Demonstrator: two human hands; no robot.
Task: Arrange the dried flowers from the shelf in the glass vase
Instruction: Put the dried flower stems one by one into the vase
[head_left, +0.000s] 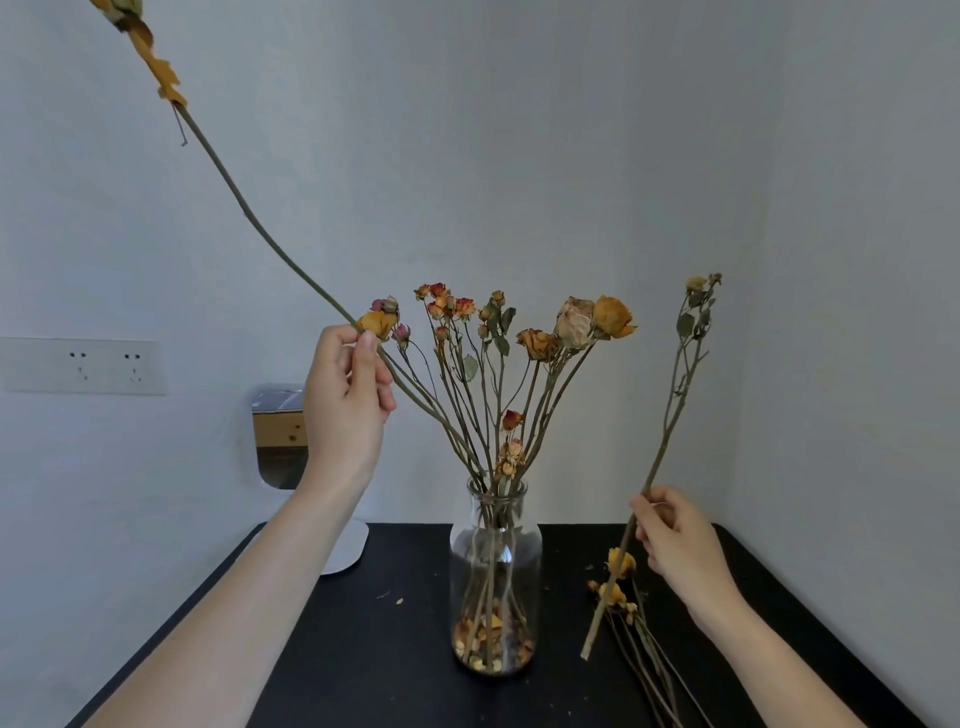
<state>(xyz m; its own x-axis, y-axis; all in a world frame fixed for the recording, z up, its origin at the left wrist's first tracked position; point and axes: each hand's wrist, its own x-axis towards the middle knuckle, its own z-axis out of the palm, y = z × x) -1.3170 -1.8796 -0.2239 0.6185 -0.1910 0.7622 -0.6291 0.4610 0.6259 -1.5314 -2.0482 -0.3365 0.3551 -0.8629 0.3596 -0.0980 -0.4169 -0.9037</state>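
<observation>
A clear glass vase (496, 577) stands on the black table (374, 649) and holds several dried roses (524, 353) that fan upward. My left hand (348, 400) pinches a long dried stem (249, 213) whose lower end runs into the vase mouth. Its yellow leaves and flower head reach the top left corner. My right hand (675, 540) grips a second dried stem (670, 415), upright and right of the vase, small yellow buds at its top. Its cut end hangs just above the table.
More dried flowers (628, 608) lie on the table to the right of the vase. A small mirror on a white base (280, 431) stands at the back left near the wall. Wall sockets (83, 364) are at the left. Petal crumbs dot the tabletop.
</observation>
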